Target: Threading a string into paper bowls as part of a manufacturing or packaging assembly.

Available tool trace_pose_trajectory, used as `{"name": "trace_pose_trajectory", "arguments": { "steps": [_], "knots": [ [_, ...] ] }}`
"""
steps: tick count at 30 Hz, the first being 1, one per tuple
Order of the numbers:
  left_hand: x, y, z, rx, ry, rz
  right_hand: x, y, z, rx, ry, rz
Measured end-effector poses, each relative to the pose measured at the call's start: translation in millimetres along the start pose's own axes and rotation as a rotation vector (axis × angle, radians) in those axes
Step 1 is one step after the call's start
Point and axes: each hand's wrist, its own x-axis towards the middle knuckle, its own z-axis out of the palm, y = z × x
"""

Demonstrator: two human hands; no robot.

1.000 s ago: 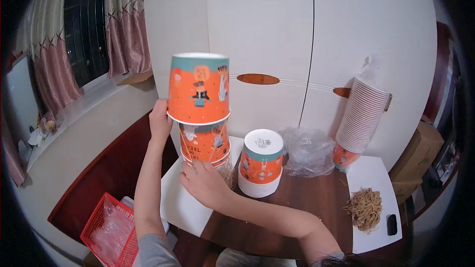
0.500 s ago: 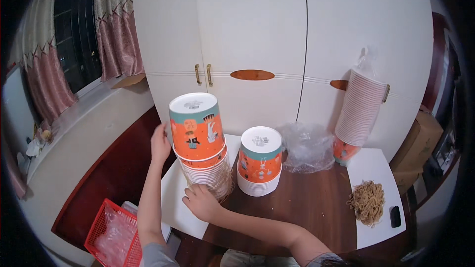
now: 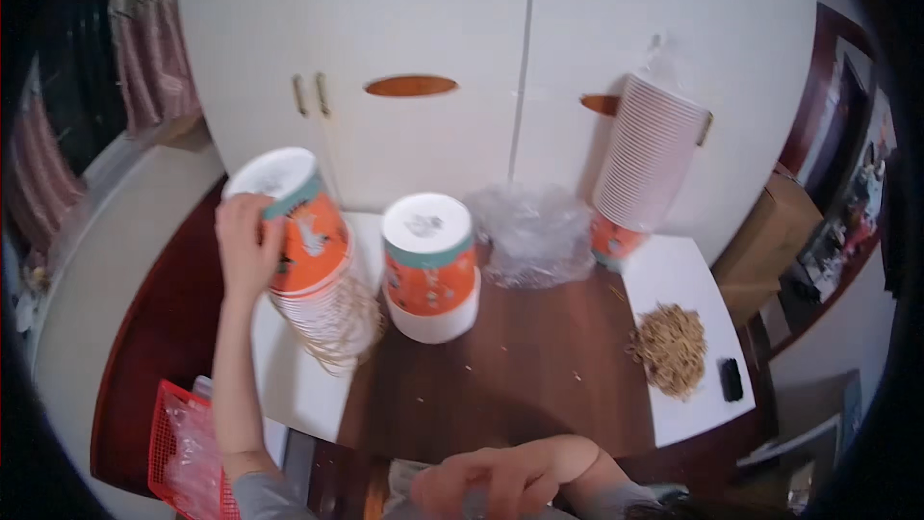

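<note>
My left hand (image 3: pixel 245 243) grips the upturned top of a stack of orange paper cups (image 3: pixel 310 243) with teal rims. The stack leans to the left over a white sheet (image 3: pixel 289 385) on the brown table (image 3: pixel 500 376). Tan rubber bands (image 3: pixel 339 345) loop around the stack's lower rims. A second, shorter stack of the same cups (image 3: pixel 429 268) stands upside down just to its right, untouched. My right hand (image 3: pixel 491 481) is low at the picture's bottom edge, near my body, fingers curled. I cannot see whether it holds anything.
Crumpled clear plastic (image 3: pixel 535 231) lies behind the short stack. A tall cup stack (image 3: pixel 647 156) leans on the white cabinet (image 3: pixel 433 29). On the right, another white sheet (image 3: pixel 688 274) carries a rubber band pile (image 3: pixel 670 347) and a small black object (image 3: pixel 731 378). A red basket (image 3: pixel 183 453) sits lower left.
My left hand brought the raised cup down onto the stack, which now tilts left. My right hand left the stack's base and drew back to the bottom edge.
</note>
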Motion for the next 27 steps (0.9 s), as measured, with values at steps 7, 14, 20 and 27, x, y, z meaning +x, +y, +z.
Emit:
{"name": "trace_pose_trajectory", "arguments": {
  "steps": [7,14,20,27],
  "knots": [
    [1.9,14.4,6.0,0.142,-0.083,-0.03,-18.2,-16.9,-10.4,-0.138,0.134,-0.01],
    [-7.4,98.9,30.7,-0.059,-0.252,0.172,-49.2,-32.9,-12.9,-0.208,0.157,-0.059],
    [-11.4,132.3,63.4,-0.241,-0.495,0.236,-58.8,-35.0,-17.3,-0.236,0.195,-0.072],
    [-25.2,130.2,94.4,-0.388,-0.47,0.14,-56.3,-38.4,-28.9,-0.312,0.196,-0.091]
  ]
}}
